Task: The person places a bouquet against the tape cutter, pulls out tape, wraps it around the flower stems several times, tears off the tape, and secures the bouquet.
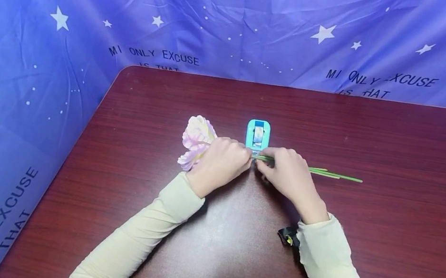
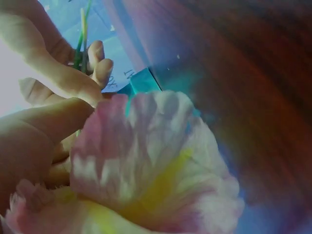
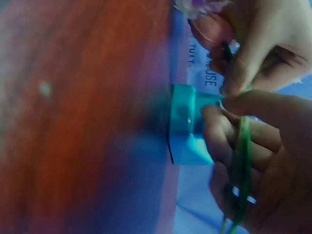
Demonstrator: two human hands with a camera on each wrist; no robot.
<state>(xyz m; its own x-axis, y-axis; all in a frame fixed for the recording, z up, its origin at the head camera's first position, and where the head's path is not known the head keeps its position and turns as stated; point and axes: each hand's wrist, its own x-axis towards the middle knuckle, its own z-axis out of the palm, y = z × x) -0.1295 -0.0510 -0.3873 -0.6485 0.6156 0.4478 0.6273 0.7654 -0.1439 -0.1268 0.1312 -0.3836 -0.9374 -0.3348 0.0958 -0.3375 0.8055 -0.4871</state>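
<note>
My left hand grips the stems of pale pink-and-white artificial flowers, just below the blooms, which stick out to its left. With thumb and fingers, my right hand pinches the same green stems farther along, and their ends reach out to the right. A turquoise tape dispenser stands right behind the short gap between both hands. In the right wrist view, fingertips of both hands meet around the stems close beside the dispenser. Petals with yellow centres cover much of the left wrist view.
The dark red wood-grain table spreads around the hands. A blue cloth with white stars and lettering hangs behind it and along its left side. Below the right sleeve's cuff sits a small black device.
</note>
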